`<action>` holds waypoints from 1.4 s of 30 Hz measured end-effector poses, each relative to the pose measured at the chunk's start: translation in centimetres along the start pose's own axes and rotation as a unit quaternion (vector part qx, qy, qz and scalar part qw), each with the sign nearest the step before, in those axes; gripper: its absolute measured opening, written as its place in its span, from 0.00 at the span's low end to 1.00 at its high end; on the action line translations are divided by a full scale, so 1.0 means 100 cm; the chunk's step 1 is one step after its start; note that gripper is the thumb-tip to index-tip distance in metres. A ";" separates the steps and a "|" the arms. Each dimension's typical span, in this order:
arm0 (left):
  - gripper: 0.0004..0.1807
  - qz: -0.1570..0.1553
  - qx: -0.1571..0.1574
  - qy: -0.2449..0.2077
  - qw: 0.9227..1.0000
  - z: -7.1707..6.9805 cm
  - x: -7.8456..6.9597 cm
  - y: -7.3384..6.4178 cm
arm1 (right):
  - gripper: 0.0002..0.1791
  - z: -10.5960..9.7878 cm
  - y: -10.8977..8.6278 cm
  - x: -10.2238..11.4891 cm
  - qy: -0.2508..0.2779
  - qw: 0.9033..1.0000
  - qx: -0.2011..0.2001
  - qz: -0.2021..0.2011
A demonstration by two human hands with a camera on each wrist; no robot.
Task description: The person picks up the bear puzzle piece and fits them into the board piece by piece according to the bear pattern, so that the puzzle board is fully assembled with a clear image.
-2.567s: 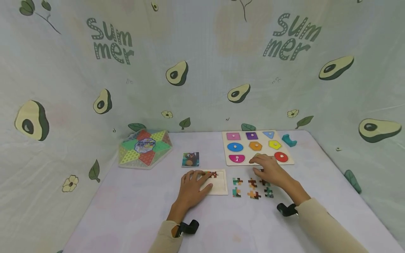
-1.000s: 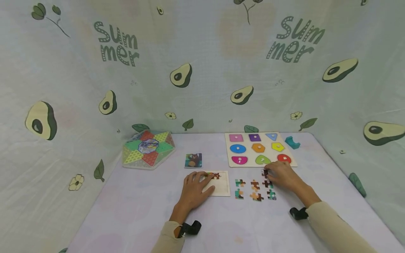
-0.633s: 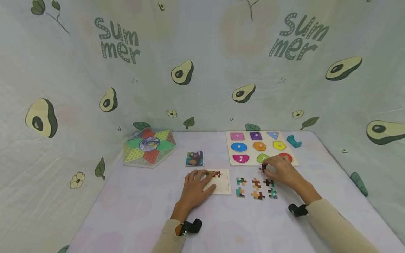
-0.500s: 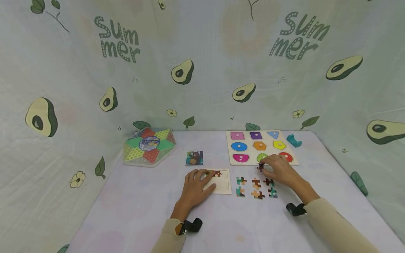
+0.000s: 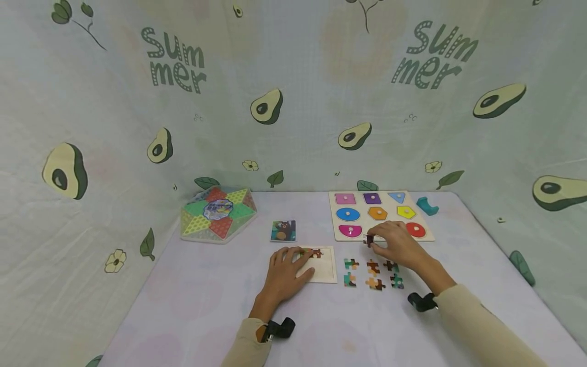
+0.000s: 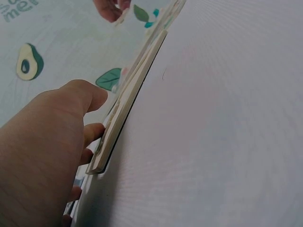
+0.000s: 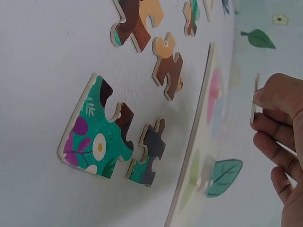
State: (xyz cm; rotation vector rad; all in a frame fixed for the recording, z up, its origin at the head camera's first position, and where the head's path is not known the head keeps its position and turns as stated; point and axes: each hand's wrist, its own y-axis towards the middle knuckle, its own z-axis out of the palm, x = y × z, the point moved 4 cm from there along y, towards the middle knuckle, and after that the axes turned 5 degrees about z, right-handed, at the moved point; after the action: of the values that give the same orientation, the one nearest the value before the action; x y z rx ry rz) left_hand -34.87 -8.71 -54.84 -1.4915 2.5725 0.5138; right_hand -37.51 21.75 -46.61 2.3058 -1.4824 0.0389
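My left hand [image 5: 285, 272] rests on the left part of a shallow wooden puzzle tray [image 5: 327, 276], fingers spread and relaxed. A few joined brown and green pieces [image 5: 317, 253] lie along the tray's top edge, partly hidden by that hand. The left wrist view shows the fingers at the tray's side [image 6: 130, 101]. Between thumb and fingers, my right hand [image 5: 398, 244] pinches a dark brown jigsaw piece [image 5: 369, 240], seen edge-on as a thin piece [image 7: 254, 101] in the right wrist view. Several loose jigsaw pieces [image 5: 373, 266] lie in short columns right of the tray.
Behind the right hand lies a wooden shape board [image 5: 338, 224] with knobbed shapes; a teal curved block [image 5: 427, 206] sits beside it. A small bear picture card [image 5: 283, 231] is behind the tray. At back left stands a clear box of colourful triangles [image 5: 218, 216].
My right hand came down from over the shape board to the top piece of the right column, picked it up and carried it left. My left hand stayed on the tray.
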 end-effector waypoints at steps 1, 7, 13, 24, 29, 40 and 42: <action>0.31 0.000 -0.001 0.000 1.000 0.000 0.000 0.000 | 0.18 0.000 0.001 0.001 0.001 1.000 0.002 0.000; 0.31 0.006 -0.007 0.000 1.000 -0.002 -0.001 0.000 | 0.18 0.002 0.006 0.008 0.011 1.000 0.008 -0.003; 0.30 0.002 -0.005 0.003 1.000 0.000 0.001 0.001 | 0.18 0.003 0.010 0.019 0.011 1.000 0.009 -0.010; 0.30 0.005 -0.010 -0.004 1.000 0.000 0.002 0.000 | 0.17 0.008 0.019 0.035 0.016 0.999 0.005 -0.036; 0.31 0.001 -0.001 0.002 1.000 0.003 0.004 0.001 | 0.17 0.011 0.022 0.040 0.014 0.999 0.009 -0.042; 0.30 0.002 -0.006 0.002 1.000 0.001 0.002 0.001 | 0.16 0.021 0.028 0.052 0.023 0.998 0.031 -0.047; 0.30 -0.001 -0.004 0.002 1.000 0.001 0.002 0.001 | 0.16 0.024 0.029 0.054 0.023 0.998 0.031 -0.051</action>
State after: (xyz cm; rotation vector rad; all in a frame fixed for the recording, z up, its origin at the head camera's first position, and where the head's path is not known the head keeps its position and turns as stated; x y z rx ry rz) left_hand -35.02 -8.77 -55.00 -1.4985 2.5744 0.5230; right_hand -38.17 15.21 -46.60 2.4111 -1.3564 0.1105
